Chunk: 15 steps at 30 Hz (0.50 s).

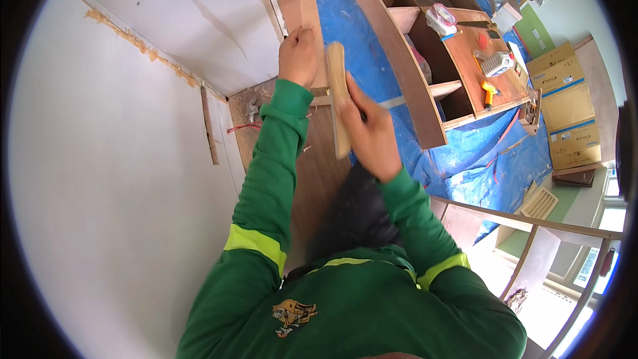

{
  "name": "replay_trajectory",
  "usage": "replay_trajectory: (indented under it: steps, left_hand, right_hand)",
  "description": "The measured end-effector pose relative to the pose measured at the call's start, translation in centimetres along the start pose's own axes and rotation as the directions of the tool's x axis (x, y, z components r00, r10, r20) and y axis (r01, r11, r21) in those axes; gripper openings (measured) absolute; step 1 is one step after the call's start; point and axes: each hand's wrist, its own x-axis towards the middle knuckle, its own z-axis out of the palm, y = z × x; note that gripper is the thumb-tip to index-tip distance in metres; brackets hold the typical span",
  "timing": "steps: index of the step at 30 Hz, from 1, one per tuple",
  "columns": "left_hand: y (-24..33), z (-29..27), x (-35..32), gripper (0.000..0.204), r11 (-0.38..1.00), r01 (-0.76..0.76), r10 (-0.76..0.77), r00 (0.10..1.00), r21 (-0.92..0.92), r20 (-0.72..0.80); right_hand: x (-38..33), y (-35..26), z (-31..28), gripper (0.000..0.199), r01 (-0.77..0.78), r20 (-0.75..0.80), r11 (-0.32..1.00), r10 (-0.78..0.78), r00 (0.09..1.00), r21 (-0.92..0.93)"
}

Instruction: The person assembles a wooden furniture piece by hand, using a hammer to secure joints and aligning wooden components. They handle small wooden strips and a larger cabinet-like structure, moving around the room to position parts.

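My left hand [298,57] is closed around the left edge of a pale wooden board [311,14], which stands beside the end of the white wall panel. Just to its right, my right hand [373,131] grips a long, narrow wooden tool [337,66] with a rounded upper end, slightly blurred. A small dark part shows by the fingers. The tool lies close along the board's right edge; whether they touch I cannot tell. Its exact kind is unclear.
White wall panels [119,159] rise on my left. To the right, an open wooden cabinet [399,60] lies on blue sheeting [362,60], bearing a yellow-handled tool [489,93], a white bottle [498,64] and a saw [473,24]. Cardboard boxes [573,110] stand beyond. Red wire [244,127] lies near the wall's corner.
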Motion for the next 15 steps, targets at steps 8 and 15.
replay_trajectory:
  steps: [8, 15]
  left_hand:
    - [0.4, -0.5, 1.2, 0.041, 0.998, 0.063, -0.061, 0.993, -0.019, 0.102]
    - [0.6, -0.3, 0.1, 0.041, 0.999, 0.015, -0.013, 0.999, -0.04, 0.053]
  right_hand:
    - [21.8, 2.8, 2.1, 0.069, -0.136, -0.024, 0.988, 0.137, 0.99, 0.069]
    - [3.6, 1.0, 0.5, 0.063, 0.008, 0.024, 1.0, -0.008, 1.0, -0.023]
